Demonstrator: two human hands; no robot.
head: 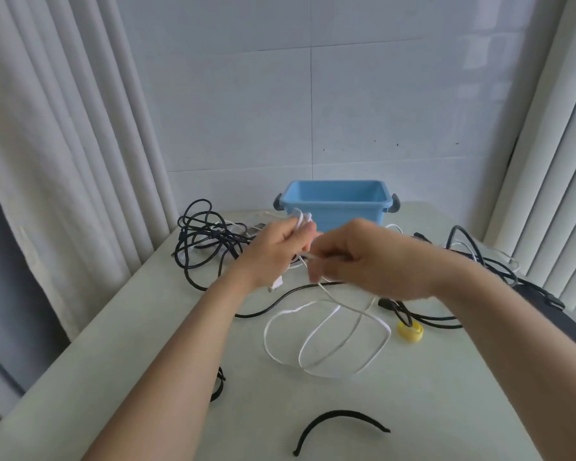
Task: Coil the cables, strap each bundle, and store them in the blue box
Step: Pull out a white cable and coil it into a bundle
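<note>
My left hand (276, 249) is closed around loops of a flat white cable (326, 341), which stick out above its fingers. My right hand (353, 257) pinches the same cable just to the right of it. The rest of that cable lies in loose loops on the table below both hands. The blue box (336, 207) stands open behind the hands at the table's far edge. A black strap (340, 427) lies curved near the front edge. A yellow strap roll (410, 331) sits to the right of the white loops.
A tangle of black cables (207, 237) lies at the far left of the pale table (446, 394). More black and white cables (473, 257) sprawl at the far right. Another black strap (218, 384) peeks out beside my left forearm. Curtains hang on both sides.
</note>
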